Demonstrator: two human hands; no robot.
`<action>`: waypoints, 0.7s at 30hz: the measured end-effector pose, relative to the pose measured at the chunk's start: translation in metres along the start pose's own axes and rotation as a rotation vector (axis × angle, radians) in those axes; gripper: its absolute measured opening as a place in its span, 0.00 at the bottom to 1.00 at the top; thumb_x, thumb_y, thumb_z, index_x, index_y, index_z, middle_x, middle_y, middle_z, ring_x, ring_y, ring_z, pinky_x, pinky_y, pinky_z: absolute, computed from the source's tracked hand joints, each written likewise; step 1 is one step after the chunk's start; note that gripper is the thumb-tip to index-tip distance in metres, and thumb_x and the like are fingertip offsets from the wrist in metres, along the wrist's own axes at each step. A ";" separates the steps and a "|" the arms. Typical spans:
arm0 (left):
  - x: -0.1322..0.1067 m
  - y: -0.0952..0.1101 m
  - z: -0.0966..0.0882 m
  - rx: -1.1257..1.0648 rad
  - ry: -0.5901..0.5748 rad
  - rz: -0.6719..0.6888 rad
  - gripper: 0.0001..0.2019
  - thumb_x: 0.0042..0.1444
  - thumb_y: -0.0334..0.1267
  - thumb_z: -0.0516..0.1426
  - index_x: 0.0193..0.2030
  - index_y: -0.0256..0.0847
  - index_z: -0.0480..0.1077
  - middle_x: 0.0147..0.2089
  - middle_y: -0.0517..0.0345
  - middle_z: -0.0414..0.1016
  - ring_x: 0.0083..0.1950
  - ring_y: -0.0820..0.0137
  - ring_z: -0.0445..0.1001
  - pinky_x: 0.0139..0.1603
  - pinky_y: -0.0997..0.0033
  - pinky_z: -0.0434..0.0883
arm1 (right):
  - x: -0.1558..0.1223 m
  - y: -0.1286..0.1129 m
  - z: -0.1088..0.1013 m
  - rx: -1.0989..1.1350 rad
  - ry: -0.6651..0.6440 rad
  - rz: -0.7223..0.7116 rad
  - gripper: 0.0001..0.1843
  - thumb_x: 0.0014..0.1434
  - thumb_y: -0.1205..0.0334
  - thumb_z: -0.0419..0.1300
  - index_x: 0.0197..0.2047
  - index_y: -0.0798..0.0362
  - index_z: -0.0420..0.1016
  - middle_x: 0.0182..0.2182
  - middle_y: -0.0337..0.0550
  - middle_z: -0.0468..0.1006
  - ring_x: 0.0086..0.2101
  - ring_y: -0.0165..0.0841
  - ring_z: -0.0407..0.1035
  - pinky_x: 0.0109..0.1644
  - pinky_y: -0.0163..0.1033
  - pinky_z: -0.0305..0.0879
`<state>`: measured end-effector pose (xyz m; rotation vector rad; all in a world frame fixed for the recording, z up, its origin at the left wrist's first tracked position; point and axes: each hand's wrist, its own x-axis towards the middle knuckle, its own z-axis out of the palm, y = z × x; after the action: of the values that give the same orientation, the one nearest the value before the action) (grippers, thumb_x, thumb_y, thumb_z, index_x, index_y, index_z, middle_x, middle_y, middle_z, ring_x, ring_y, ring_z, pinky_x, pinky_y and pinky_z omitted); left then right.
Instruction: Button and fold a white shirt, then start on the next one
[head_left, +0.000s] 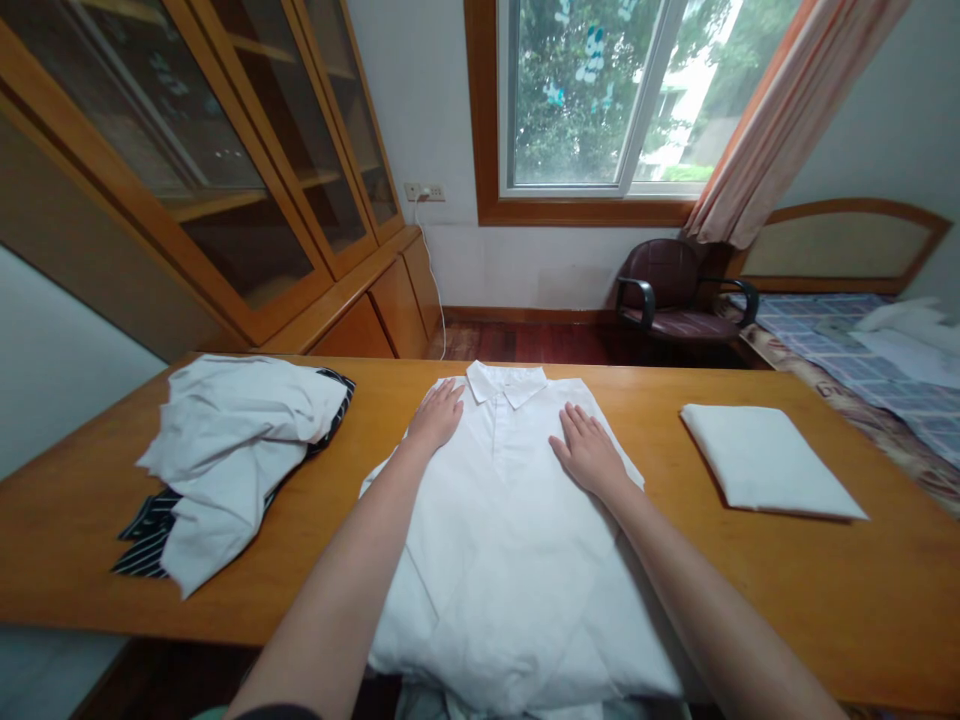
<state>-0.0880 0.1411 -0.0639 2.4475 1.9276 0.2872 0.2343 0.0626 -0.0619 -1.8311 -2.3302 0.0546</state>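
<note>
My left grip (437, 413) and right grip (590, 450) lie flat, holding nothing; the white shirt (510, 560), overhanging the tabletop's near edge (810, 600), could slip under its own weight.

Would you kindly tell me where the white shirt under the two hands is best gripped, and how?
I'd probably pinch the white shirt at both shoulders, left hand and right hand each coming from its own side: it lies spread, front up, collar at the far end, shoulders flanking it.

White shirt (506, 540) on table (757, 575), left fingers (448, 396), right fingers (577, 422) atop
</note>
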 end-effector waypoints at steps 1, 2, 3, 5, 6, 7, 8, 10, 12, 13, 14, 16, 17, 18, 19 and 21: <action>-0.001 -0.005 -0.002 0.003 -0.013 0.000 0.25 0.70 0.40 0.41 0.70 0.39 0.60 0.75 0.49 0.53 0.76 0.62 0.50 0.75 0.54 0.49 | 0.000 0.003 0.001 -0.004 0.001 0.005 0.35 0.70 0.47 0.44 0.71 0.62 0.55 0.72 0.54 0.51 0.70 0.43 0.45 0.72 0.51 0.41; -0.003 -0.010 -0.004 0.007 -0.024 -0.009 0.25 0.70 0.41 0.40 0.70 0.40 0.59 0.75 0.50 0.52 0.76 0.62 0.49 0.75 0.52 0.50 | 0.000 0.004 0.001 -0.006 0.001 0.009 0.35 0.70 0.47 0.44 0.71 0.61 0.55 0.72 0.54 0.51 0.70 0.43 0.45 0.72 0.51 0.42; -0.004 -0.016 -0.006 0.012 -0.033 -0.025 0.26 0.70 0.41 0.39 0.71 0.41 0.58 0.76 0.51 0.51 0.76 0.61 0.49 0.75 0.50 0.50 | 0.000 0.006 0.001 -0.008 -0.002 0.010 0.35 0.70 0.47 0.43 0.71 0.61 0.55 0.72 0.54 0.51 0.70 0.43 0.46 0.72 0.52 0.42; -0.007 -0.028 -0.009 0.026 -0.036 -0.068 0.26 0.70 0.41 0.39 0.72 0.40 0.57 0.76 0.51 0.51 0.76 0.60 0.48 0.74 0.48 0.50 | -0.001 0.007 0.002 -0.011 -0.004 0.011 0.35 0.70 0.47 0.43 0.71 0.61 0.55 0.71 0.55 0.52 0.70 0.43 0.46 0.72 0.53 0.42; -0.009 -0.033 -0.012 0.038 -0.030 -0.088 0.26 0.70 0.40 0.39 0.72 0.39 0.57 0.75 0.50 0.52 0.76 0.59 0.49 0.74 0.47 0.50 | -0.001 0.007 0.002 -0.013 -0.002 0.013 0.35 0.70 0.47 0.43 0.71 0.61 0.55 0.71 0.55 0.52 0.70 0.43 0.46 0.72 0.53 0.42; -0.011 -0.038 -0.015 0.054 -0.017 -0.099 0.26 0.70 0.39 0.39 0.71 0.37 0.57 0.75 0.48 0.52 0.76 0.59 0.49 0.74 0.48 0.50 | -0.001 0.007 0.003 -0.016 0.001 0.014 0.35 0.70 0.47 0.43 0.71 0.61 0.55 0.71 0.55 0.52 0.70 0.43 0.46 0.72 0.53 0.42; -0.014 -0.042 -0.018 0.073 0.002 -0.100 0.26 0.68 0.36 0.40 0.71 0.36 0.58 0.75 0.47 0.53 0.76 0.59 0.49 0.75 0.49 0.50 | -0.001 0.007 0.003 -0.018 0.003 0.014 0.35 0.70 0.47 0.43 0.71 0.62 0.55 0.71 0.55 0.52 0.70 0.43 0.46 0.72 0.52 0.42; -0.023 -0.042 -0.026 0.106 0.054 -0.070 0.27 0.65 0.30 0.43 0.69 0.36 0.60 0.75 0.47 0.53 0.76 0.61 0.48 0.75 0.51 0.49 | -0.001 0.006 0.003 -0.018 0.005 0.014 0.36 0.70 0.47 0.43 0.71 0.62 0.55 0.71 0.55 0.52 0.70 0.43 0.46 0.72 0.52 0.42; -0.037 -0.032 -0.033 0.107 0.092 -0.013 0.27 0.61 0.26 0.45 0.67 0.38 0.64 0.75 0.49 0.54 0.76 0.63 0.48 0.76 0.54 0.48 | -0.001 0.006 0.003 -0.013 0.002 0.011 0.36 0.70 0.47 0.43 0.71 0.62 0.55 0.71 0.55 0.52 0.70 0.43 0.46 0.72 0.52 0.42; -0.046 -0.024 -0.036 0.092 0.092 0.024 0.27 0.61 0.25 0.46 0.65 0.39 0.66 0.74 0.51 0.57 0.76 0.64 0.50 0.76 0.54 0.48 | 0.000 0.006 0.003 -0.011 0.000 0.008 0.36 0.70 0.47 0.43 0.71 0.62 0.55 0.71 0.55 0.52 0.70 0.43 0.46 0.72 0.52 0.42; -0.057 -0.014 -0.037 0.062 0.088 0.068 0.26 0.61 0.26 0.46 0.64 0.40 0.68 0.72 0.52 0.59 0.75 0.65 0.53 0.76 0.56 0.49 | 0.000 0.008 0.003 -0.010 0.000 0.005 0.36 0.70 0.47 0.43 0.71 0.62 0.55 0.71 0.55 0.52 0.70 0.43 0.46 0.72 0.52 0.42; -0.078 0.008 -0.036 -0.005 0.050 0.190 0.24 0.65 0.31 0.46 0.65 0.42 0.67 0.72 0.55 0.61 0.72 0.68 0.60 0.76 0.59 0.53 | 0.000 0.011 0.003 -0.010 0.002 -0.003 0.36 0.69 0.47 0.43 0.71 0.63 0.55 0.71 0.55 0.53 0.70 0.43 0.46 0.72 0.52 0.42; -0.089 0.018 -0.034 -0.025 0.021 0.243 0.23 0.66 0.33 0.45 0.65 0.43 0.66 0.71 0.56 0.62 0.71 0.70 0.61 0.75 0.61 0.54 | 0.001 0.013 0.003 -0.009 0.004 -0.003 0.35 0.69 0.48 0.44 0.71 0.63 0.55 0.71 0.55 0.53 0.70 0.43 0.46 0.72 0.52 0.42; -0.098 0.025 -0.031 -0.039 0.003 0.271 0.22 0.67 0.35 0.45 0.65 0.42 0.66 0.71 0.56 0.63 0.71 0.70 0.61 0.74 0.61 0.56 | 0.001 0.015 0.003 -0.008 0.004 -0.002 0.35 0.69 0.49 0.44 0.71 0.63 0.56 0.71 0.55 0.53 0.70 0.43 0.46 0.72 0.52 0.43; -0.105 0.030 -0.027 -0.044 -0.006 0.280 0.22 0.68 0.36 0.44 0.66 0.41 0.65 0.71 0.55 0.63 0.72 0.69 0.60 0.74 0.61 0.56 | 0.002 0.017 0.003 -0.006 0.002 -0.001 0.34 0.69 0.50 0.44 0.71 0.63 0.56 0.71 0.54 0.53 0.70 0.42 0.46 0.72 0.51 0.43; -0.114 0.033 -0.022 -0.041 -0.013 0.249 0.23 0.69 0.38 0.44 0.68 0.39 0.63 0.72 0.52 0.61 0.74 0.67 0.56 0.74 0.59 0.56 | 0.003 0.022 0.003 -0.003 -0.008 -0.004 0.33 0.69 0.51 0.44 0.71 0.62 0.56 0.71 0.54 0.54 0.70 0.42 0.46 0.72 0.51 0.44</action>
<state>-0.0855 0.0204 -0.0540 2.6547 1.5936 0.3087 0.2540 0.0712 -0.0679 -1.8313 -2.3400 0.0581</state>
